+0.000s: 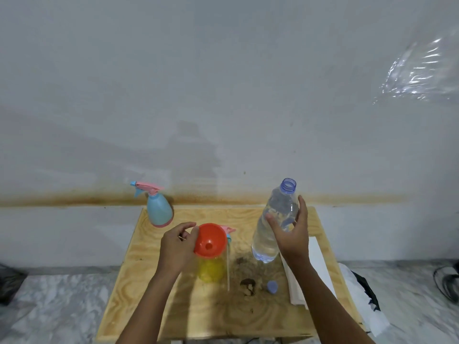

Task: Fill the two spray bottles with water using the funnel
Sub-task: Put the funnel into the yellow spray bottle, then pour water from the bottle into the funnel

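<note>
Head view | left hand (pixel 177 247) pinches orange funnel (pixel 210 240) rim, funnel seated in yellow spray bottle (pixel 210 269), frame centre | right hand (pixel 290 234) grasps uncapped water bottle (pixel 275 227), centre-right | advised: hold funnel upright, tip slowly over its centre hole.

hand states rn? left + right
Left hand: holding the orange funnel by its rim, on the yellow spray bottle.
Right hand: gripping the uncapped water bottle.

We count 2 spray bottles: 1 pale blue plastic spray bottle (pixel 160 212) and 1 translucent yellow spray bottle (pixel 211 269). We also count 1 orange plastic funnel (pixel 211 240), 1 clear plastic water bottle (pixel 275 227), 1 small blue bottle cap (pixel 272 287) and 1 loose pink spray head (pixel 229 230).
</note>
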Action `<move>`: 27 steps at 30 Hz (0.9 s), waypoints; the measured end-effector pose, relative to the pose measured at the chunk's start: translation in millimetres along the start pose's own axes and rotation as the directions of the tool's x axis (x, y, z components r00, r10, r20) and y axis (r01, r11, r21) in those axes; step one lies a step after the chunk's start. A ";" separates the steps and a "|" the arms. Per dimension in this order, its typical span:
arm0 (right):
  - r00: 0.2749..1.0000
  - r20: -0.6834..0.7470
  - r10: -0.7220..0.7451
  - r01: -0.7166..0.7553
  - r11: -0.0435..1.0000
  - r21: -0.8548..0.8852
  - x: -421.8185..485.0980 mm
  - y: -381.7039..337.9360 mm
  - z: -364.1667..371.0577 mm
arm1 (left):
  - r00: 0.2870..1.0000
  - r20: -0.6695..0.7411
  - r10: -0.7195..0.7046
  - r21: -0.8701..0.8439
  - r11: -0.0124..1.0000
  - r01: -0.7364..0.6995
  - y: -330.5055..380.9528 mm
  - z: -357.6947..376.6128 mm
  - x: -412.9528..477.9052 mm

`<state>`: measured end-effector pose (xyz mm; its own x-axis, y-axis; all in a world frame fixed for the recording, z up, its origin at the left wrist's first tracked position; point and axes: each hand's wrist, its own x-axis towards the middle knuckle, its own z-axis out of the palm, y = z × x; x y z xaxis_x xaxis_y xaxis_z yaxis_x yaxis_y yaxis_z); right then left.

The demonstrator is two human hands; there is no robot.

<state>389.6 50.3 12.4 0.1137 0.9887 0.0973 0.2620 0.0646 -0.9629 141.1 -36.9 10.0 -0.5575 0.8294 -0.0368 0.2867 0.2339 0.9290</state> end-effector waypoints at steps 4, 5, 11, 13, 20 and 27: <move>0.998 0.048 -0.046 0.044 0.998 0.033 10.5 3.7 0.5 | 1.000 -0.010 -0.022 -0.003 1.000 0.022 1.8 0.0 -3.5; 0.998 0.052 -0.046 0.043 0.998 0.049 10.8 3.6 1.2 | 1.000 -0.015 -0.025 0.000 1.000 0.025 1.4 0.0 -3.5; 0.994 0.029 -0.102 0.098 0.990 0.103 13.2 4.4 6.5 | 0.998 -0.028 -0.059 -0.003 0.998 0.059 3.7 0.1 -4.7; 0.995 0.017 -0.095 0.092 0.990 0.107 13.4 5.1 7.5 | 0.998 -0.029 -0.063 0.004 0.998 0.063 5.2 0.7 -6.4; 0.995 0.043 -0.092 0.086 0.988 0.131 19.8 4.9 7.9 | 0.995 -0.042 -0.089 -0.018 0.996 0.089 6.2 3.7 -10.2; 0.977 0.031 -0.212 0.204 0.966 0.158 20.6 -16.3 3.0 | 0.995 -0.030 -0.094 -0.049 0.995 0.092 9.0 3.1 -9.0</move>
<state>384.9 70.0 29.4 0.0256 0.9564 0.2909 0.1249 0.2857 -0.9502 151.2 -40.7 17.6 -0.6049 0.7883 -0.1126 0.1956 0.2841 0.9386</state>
